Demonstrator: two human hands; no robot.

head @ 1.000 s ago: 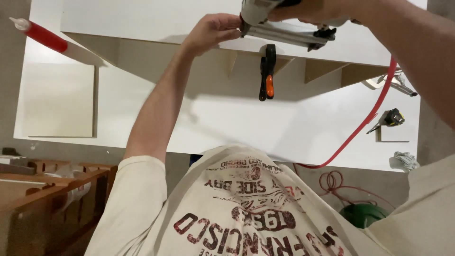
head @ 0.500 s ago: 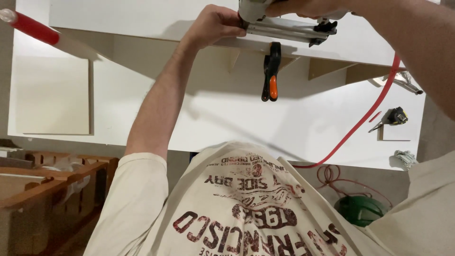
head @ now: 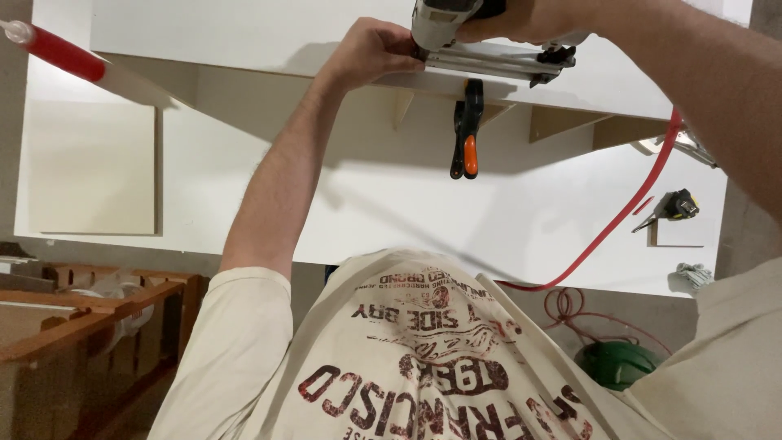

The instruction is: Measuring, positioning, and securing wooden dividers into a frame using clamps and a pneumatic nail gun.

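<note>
A broad white worktop [head: 244, 187] fills most of the view, with a grey floor below it and slatted wooden crates [head: 90, 326] at the lower left. A white panel [head: 244, 33] stands raised along the far side of the worktop, small wooden blocks [head: 562, 124] tucked under its edge.

The right hand [head: 529, 18] is clenched around the grip of a grey nail gun [head: 481, 41], whose long magazine lies flat along the panel's edge, the tool's body directly under the hand. The left hand [head: 375, 53] is just left of the gun's nose, its fingers curled over the panel's edge and pressing it — touching or nearly touching the tool, I cannot tell which. A red air hose [head: 619, 216] runs from the right end of the gun down across the worktop and off its near edge to loose coils on the floor.

A black-and-orange clamp [head: 467, 130] hangs from the panel's edge just below the gun. A red-and-white sealant tube [head: 65, 53] lies at the far left. A small black-and-yellow tool (too small to identify) [head: 674, 205] rests on the right side. On the floor sits a green bucket [head: 619, 363] — its contents are not visible.
</note>
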